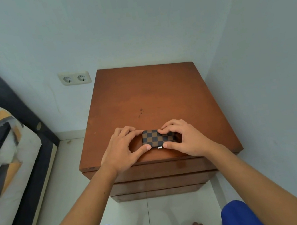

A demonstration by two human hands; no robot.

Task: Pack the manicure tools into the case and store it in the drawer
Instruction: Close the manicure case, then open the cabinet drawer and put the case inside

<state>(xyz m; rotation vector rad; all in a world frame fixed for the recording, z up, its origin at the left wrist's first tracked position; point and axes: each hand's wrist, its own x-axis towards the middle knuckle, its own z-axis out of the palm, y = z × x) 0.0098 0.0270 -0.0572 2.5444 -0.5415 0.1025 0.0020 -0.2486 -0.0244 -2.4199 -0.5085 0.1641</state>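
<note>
Checkered case point(156, 139) lies closed and flat on the wooden surface point(147, 93), close to its near edge, roughly centred left to right. Left hand point(124, 148) holds the case's left end, thumb at the near edge and fingers curled over the far edge; right hand point(183, 139) grips the right end the same way, thumb beside a small pale clasp or tab at the near edge. No loose manicure tools visible anywhere on the surface, so packing looks finished and the step in hand is likely fastening the case or taking it up. Drawer fronts point(161, 169) below the near edge all appear pushed in. Next move probably calls for freeing one hand to pull a drawer out while the other carries the case. Which drawer is meant cannot be told.
</note>
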